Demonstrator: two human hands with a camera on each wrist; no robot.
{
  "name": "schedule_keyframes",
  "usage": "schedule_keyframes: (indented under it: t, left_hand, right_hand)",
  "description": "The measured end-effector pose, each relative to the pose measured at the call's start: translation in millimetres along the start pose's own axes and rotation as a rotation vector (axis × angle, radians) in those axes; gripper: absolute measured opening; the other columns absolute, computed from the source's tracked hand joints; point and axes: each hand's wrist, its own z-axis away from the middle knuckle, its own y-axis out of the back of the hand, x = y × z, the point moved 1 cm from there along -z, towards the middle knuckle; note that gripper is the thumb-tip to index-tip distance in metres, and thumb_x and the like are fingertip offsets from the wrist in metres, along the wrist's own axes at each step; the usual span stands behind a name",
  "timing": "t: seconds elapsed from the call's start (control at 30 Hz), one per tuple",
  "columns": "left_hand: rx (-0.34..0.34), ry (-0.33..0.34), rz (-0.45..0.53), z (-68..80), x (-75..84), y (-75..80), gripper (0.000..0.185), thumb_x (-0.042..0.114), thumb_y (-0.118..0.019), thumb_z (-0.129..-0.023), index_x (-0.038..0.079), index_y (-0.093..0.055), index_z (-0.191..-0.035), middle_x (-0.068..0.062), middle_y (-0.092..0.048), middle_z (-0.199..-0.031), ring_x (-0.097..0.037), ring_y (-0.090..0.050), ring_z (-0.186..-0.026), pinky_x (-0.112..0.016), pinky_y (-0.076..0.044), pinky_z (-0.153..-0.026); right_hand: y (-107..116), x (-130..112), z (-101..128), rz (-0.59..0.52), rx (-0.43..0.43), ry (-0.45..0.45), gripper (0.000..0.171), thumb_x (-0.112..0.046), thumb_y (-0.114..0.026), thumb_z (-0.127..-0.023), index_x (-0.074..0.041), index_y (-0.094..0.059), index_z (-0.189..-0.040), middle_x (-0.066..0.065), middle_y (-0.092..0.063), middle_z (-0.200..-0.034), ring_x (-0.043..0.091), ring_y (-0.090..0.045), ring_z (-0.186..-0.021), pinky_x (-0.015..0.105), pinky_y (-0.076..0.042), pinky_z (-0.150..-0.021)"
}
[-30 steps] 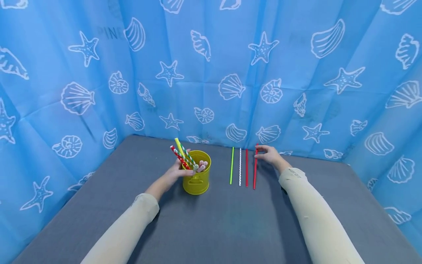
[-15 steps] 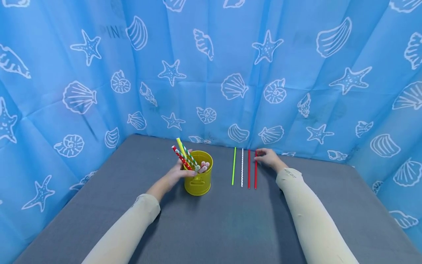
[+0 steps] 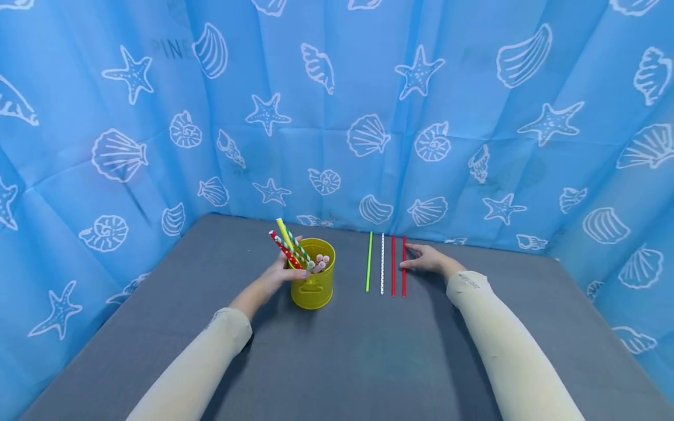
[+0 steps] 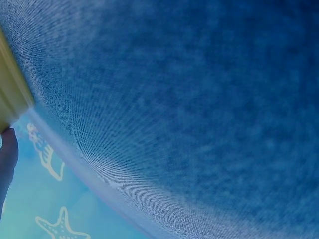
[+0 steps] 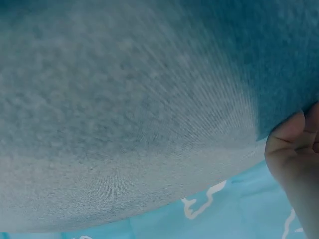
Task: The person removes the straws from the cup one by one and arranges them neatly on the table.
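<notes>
My left hand (image 3: 276, 275) holds a small yellow bucket (image 3: 312, 292) by its side, thumb across the front of the rim and fingers behind. Several paper straws stick up from it, among them a yellow straw (image 3: 281, 227) and a red straw with white dots (image 3: 276, 238). To the right, on the grey cloth, lie a green straw (image 3: 369, 262), a white patterned straw (image 3: 382, 263) and two red straws (image 3: 393, 266), side by side. My right hand (image 3: 429, 259) rests at the rightmost red straw (image 3: 404, 280), thumb and fingertips spread along its upper half.
A grey cloth (image 3: 326, 362) covers the table. Behind it and at both sides hangs a blue curtain (image 3: 326, 146) with white shells and starfish. In the left wrist view, part of the bucket (image 4: 12, 89) shows at the left edge.
The rightmost red straw has shifted left and straightened beside the other red one. My right hand has let go of its top, and its fingers have spread. My left hand stays on the bucket.
</notes>
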Motion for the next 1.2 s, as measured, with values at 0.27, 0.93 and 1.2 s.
schedule_keyframes:
  t: [0.27, 0.93, 1.2]
  left_hand:
    - [0.003, -0.005, -0.016, -1.8, -3.5, -0.9, 0.091, 0.02, -0.061, -0.082, 0.018, -0.008, -0.156, -0.022, -0.017, -0.154, -0.04, -0.021, -0.139, -0.06, -0.013, -0.113]
    - [0.003, 0.009, -0.018, -0.4, 0.0, 1.0, 0.089, 0.017, -0.06, -0.083, 0.014, -0.01, -0.156, -0.024, -0.021, -0.151, -0.04, -0.022, -0.137, -0.061, -0.011, -0.112]
    - [0.014, 0.028, -0.018, -3.3, 6.5, 0.1, 0.091, 0.014, -0.064, -0.083, 0.015, -0.011, -0.157, -0.022, -0.022, -0.154, -0.04, -0.024, -0.139, -0.06, -0.016, -0.113]
  right_hand:
    - [-3.1, 2.9, 3.6, 0.019, -0.037, -0.007, 0.078, -0.026, -0.067, -0.093, 0.004, -0.024, -0.151, 0.035, -0.02, -0.151, 0.051, -0.026, -0.136, 0.056, -0.029, -0.109]
    - [-1.1, 1.9, 8.4, -0.065, -0.031, -0.037, 0.077, -0.025, -0.065, -0.094, 0.002, -0.022, -0.152, 0.034, -0.022, -0.151, 0.048, -0.026, -0.138, 0.054, -0.029, -0.109]
    - [-3.9, -2.0, 24.3, -0.185, 0.177, -0.076, 0.068, -0.025, -0.057, -0.099, 0.006, -0.025, -0.15, 0.037, -0.032, -0.144, 0.047, -0.043, -0.125, 0.053, -0.045, -0.093]
